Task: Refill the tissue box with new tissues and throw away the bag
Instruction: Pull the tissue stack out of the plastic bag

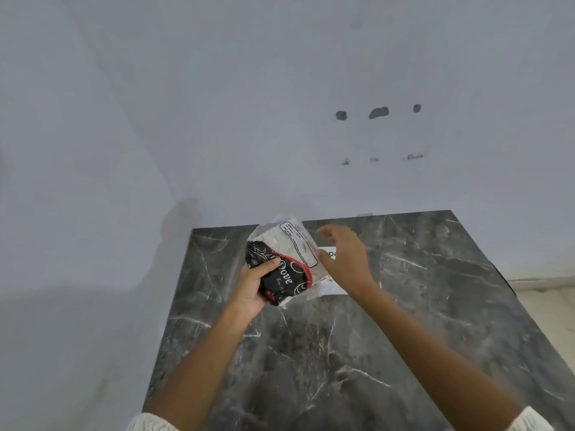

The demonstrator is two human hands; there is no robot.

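Dark grey marble table [404, 321] stands against a pale wall [217, 104]. Above it, the left hand [253, 284] is closed around the lower end of the tissue bag [284, 262], lifted and tilted. The right hand [345, 256] has spread fingers and touches the bag's clear right edge, covering a white item behind it.

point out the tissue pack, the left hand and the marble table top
tissue pack [284, 259], head view, on the black and red printed wrapper
left hand [253, 286], head view, on the back of the hand gripping the pack
marble table top [404, 321], head view, on a bare grey part
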